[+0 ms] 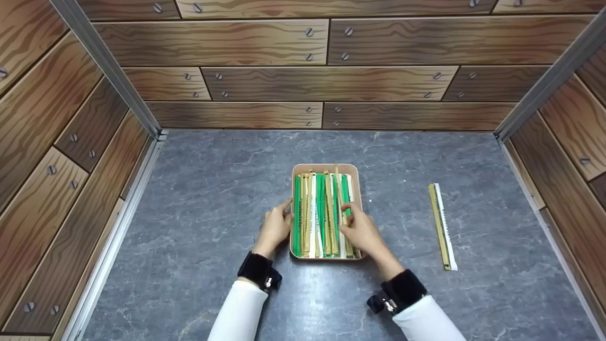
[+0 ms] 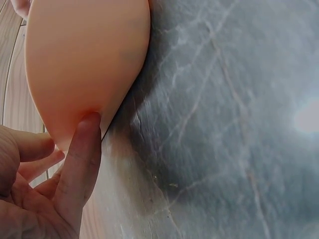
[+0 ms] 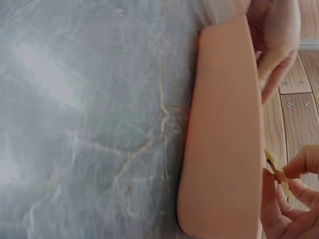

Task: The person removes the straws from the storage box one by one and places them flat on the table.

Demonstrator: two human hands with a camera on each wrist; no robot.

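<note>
A shallow peach-coloured tray point(image 1: 325, 168) holds several long thin stick packets in green, gold and white, lying lengthwise with dark print on some. My left hand point(image 1: 275, 226) grips the tray's left side; in the left wrist view one finger presses the tray's outer wall point(image 2: 89, 55) while others reach its rim. Over the tray's right part, my right hand point(image 1: 362, 231) pinches a gold stick packet point(image 1: 337, 177) between thumb and fingers. The end of that gold packet point(image 3: 278, 172) shows above the rim in the right wrist view.
To the right of the tray, a gold stick packet point(image 1: 439, 227) and a white one point(image 1: 446, 227) lie side by side on the grey marbled tabletop point(image 1: 213, 189). Wood-patterned panels point(image 1: 265, 85) stand at the back and both sides.
</note>
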